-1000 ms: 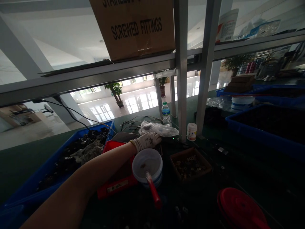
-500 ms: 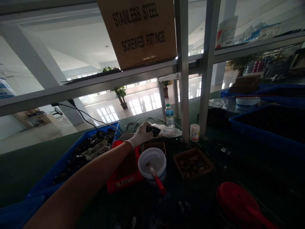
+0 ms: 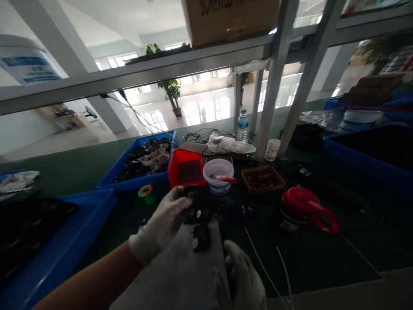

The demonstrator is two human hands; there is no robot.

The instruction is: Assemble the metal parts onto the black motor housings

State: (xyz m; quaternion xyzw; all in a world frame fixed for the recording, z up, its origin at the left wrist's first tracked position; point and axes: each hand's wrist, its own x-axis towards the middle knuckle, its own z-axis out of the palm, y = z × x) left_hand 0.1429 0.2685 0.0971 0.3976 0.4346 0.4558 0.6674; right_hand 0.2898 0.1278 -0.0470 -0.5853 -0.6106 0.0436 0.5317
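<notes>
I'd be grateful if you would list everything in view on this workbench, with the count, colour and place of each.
Blue plastic crates: at least four, blue, left and right on the bench.
Red tray: one, red, beyond the hands.
Plastic tub: one, white, beside the red tray.
Scoop: one, red-handled, in the tub.
Brown tray of small fittings: one, brown, right of the tub.
Lidded container: one, red, right of the hands.
Water bottle: one, clear, far side.
Plastic bag: one, whitish, far side.
Grey sheet: one, grey, under the hands.
Black fittings: several, black, on the sheet.
Left hand: white glove, holding a black fitting.
Right hand: white glove, at the sheet's edge.
</notes>
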